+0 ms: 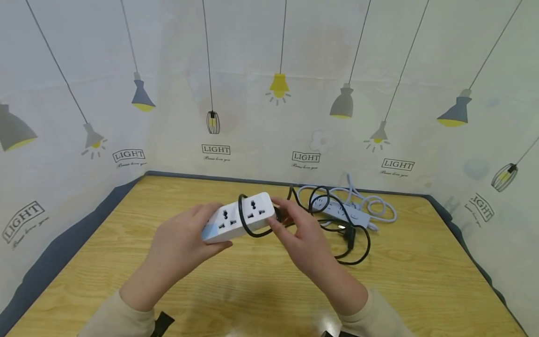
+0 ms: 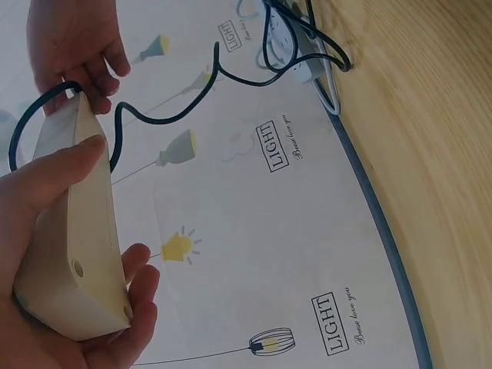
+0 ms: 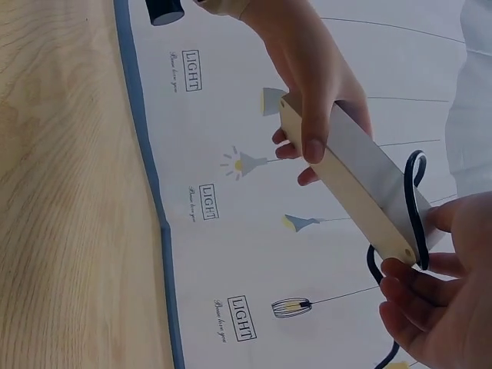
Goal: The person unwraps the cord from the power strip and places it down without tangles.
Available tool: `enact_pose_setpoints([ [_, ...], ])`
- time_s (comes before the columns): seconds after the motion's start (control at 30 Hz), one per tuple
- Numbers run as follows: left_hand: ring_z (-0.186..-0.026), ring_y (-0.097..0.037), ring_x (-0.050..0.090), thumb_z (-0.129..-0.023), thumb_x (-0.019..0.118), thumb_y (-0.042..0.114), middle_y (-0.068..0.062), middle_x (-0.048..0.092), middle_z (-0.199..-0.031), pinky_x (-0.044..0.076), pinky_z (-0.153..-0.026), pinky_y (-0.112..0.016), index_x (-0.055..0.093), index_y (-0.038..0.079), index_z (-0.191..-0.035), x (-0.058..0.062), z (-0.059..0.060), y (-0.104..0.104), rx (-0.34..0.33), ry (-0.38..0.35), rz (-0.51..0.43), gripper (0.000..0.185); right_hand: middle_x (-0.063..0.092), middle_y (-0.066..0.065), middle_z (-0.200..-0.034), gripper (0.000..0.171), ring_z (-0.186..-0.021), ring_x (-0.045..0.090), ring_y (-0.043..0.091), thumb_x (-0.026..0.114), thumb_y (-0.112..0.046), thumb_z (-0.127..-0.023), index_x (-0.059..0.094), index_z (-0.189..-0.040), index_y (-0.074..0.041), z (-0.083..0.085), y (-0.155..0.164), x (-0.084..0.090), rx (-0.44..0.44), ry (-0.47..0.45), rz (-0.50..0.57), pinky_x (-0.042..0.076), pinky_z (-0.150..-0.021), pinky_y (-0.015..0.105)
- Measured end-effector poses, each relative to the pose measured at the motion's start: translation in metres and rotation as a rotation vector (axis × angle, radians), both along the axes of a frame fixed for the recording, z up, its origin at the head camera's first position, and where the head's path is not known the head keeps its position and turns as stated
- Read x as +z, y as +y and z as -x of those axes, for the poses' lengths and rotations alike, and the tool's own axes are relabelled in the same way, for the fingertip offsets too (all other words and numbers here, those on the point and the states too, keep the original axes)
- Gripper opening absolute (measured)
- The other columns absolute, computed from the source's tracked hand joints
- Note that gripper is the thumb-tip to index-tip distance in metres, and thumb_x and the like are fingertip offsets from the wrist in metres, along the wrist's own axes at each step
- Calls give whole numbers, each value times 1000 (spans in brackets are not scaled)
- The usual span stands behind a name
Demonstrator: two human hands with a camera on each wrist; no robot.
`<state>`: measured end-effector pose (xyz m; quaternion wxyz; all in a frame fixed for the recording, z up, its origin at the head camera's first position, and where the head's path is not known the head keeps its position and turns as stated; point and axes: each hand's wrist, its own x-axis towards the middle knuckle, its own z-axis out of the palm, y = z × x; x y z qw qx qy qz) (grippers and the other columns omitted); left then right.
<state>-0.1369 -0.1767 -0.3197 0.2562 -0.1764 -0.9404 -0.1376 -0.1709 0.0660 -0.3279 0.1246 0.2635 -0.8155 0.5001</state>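
At frame centre, the left hand (image 1: 181,245) grips a white power strip (image 1: 237,217) above the desk (image 1: 105,243) while the right hand (image 1: 301,234) pinches its black cord (image 1: 248,228) looped around it.

Both forearms, in cream sleeves, reached forward from the bottom edge of the head view and converged above the middle of the scene. The left hand (image 1: 181,243) was raised, palm turned inward, its thumb lying along the top and its fingers (image 2: 138,300) curled beneath what it gripped. The right hand (image 1: 301,238) sat just beside it, wrist angled inward, thumb and forefinger extended towards the left hand and pinching, the remaining fingers (image 3: 407,307) bent loosely underneath. The two hands were held close together at the same height, both lifted off the surface below, wrists slightly cocked.
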Motion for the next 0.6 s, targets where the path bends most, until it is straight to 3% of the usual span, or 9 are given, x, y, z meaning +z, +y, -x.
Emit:
enact_pose_setpoints([
  [0.13,-73,-20,62,-66,86,29,-7,66,-96,50,-56,-36,62,10,-118,0,0,0,2,30,7,60,63,-5,-93,38,-84,59,10,65,-17,-95,58,-131,-9,-1,-1,-3,9,-16,-11,51,-71,32],
  [0.37,-75,-25,63,-59,81,19,-9,67,-91,49,-56,-38,64,6,-111,0,1,1,11,95,73,56,64,-7,-94,39,-83,59,8,69,-17,-92,59,-129,-11,-5,-5,-4,26,-8,-28,50,-67,31],
  [0.47,-73,-25,63,-58,82,20,-9,67,-89,49,-55,-38,64,5,-111,-2,2,2,-6,119,101,58,65,-7,-95,38,-83,61,7,70,-18,-92,59,-128,-11,-7,-5,-3,45,-13,-37,50,-63,30],
  [0.6,-68,-21,61,-61,88,32,-7,66,-86,47,-51,-34,64,8,-112,-3,2,3,-40,138,94,61,64,-7,-94,37,-84,60,9,70,-20,-92,60,-126,-13,-7,-2,-1,52,-25,-44,50,-69,32],
])
